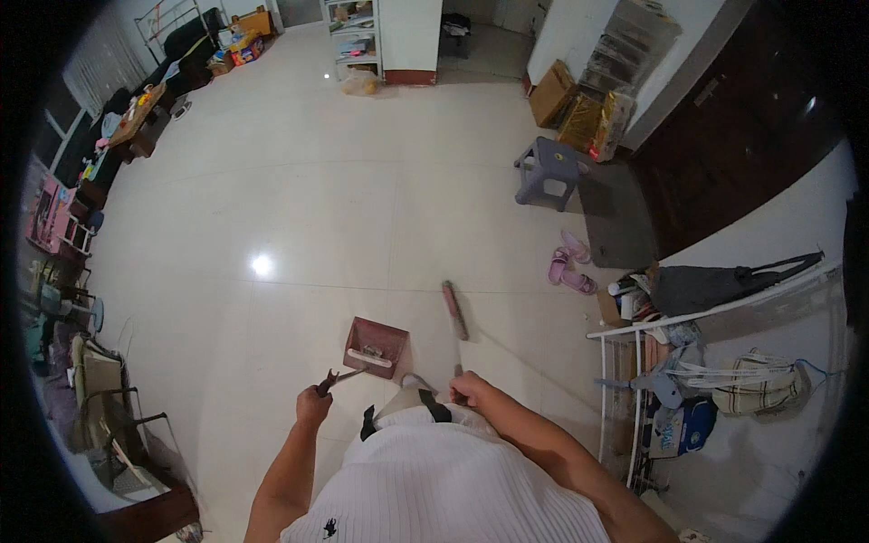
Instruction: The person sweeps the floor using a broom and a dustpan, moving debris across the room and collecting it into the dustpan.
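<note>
My left hand [314, 405] grips the dark handle of a long-handled dustpan [377, 339]. Its reddish pan rests on the tiled floor ahead of me, with some debris lying inside. Closed around the handle of a broom [455, 311] is my right hand [468, 389], close to my waist. The broom's narrow reddish head lies to the right of the pan, apart from it, and slightly farther from me.
A grey plastic stool [548, 170], pink slippers [574, 267] and a dark doormat [619, 216] are ahead on the right. A white metal rack [637, 400] holds bags at the right. Chairs [102, 400] and cluttered furniture line the left side.
</note>
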The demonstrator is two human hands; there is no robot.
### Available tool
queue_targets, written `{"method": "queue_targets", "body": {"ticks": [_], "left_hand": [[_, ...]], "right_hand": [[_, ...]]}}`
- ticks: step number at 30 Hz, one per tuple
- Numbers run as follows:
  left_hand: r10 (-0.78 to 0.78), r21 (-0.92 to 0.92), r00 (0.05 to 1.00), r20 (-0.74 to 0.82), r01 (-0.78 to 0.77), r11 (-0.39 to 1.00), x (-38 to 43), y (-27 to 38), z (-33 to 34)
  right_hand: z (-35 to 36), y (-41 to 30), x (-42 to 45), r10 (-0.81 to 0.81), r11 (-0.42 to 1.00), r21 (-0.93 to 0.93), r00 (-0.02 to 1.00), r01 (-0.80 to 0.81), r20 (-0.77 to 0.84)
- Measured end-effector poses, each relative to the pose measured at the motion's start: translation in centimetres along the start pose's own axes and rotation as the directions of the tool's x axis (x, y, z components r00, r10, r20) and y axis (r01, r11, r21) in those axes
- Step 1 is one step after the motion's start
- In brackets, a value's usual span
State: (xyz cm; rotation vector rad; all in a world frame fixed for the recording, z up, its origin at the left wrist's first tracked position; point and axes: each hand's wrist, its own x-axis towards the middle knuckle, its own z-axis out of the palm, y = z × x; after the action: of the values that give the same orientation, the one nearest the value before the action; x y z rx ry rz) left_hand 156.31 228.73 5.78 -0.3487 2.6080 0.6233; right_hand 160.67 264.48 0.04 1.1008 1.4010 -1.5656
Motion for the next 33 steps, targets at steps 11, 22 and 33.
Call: {"method": "queue_targets", "body": {"ticks": [11,22,33], "left_hand": [[-0.044,-0.119,0.999,0.022,0.046,0.992,0.3,0.9,2.8],[0.061,-0.056,0.996,0.059,-0.058,0.997,-0.9,6.9,3.7],[0.195,-0.014,0.975,0.11,-0.195,0.981,-0.5,13.8,8.7]], "right_hand": [[-1.3,-2.1,-3.4,0.035,0.989,0.132,0.978,-0.063,0.204],[-9.6,3.4,-7.4,-0.055,0.995,0.089,0.989,0.043,0.135],[-23.9,10.1,-13.6,-0.127,0.991,-0.066,0.978,0.117,-0.168]]}}
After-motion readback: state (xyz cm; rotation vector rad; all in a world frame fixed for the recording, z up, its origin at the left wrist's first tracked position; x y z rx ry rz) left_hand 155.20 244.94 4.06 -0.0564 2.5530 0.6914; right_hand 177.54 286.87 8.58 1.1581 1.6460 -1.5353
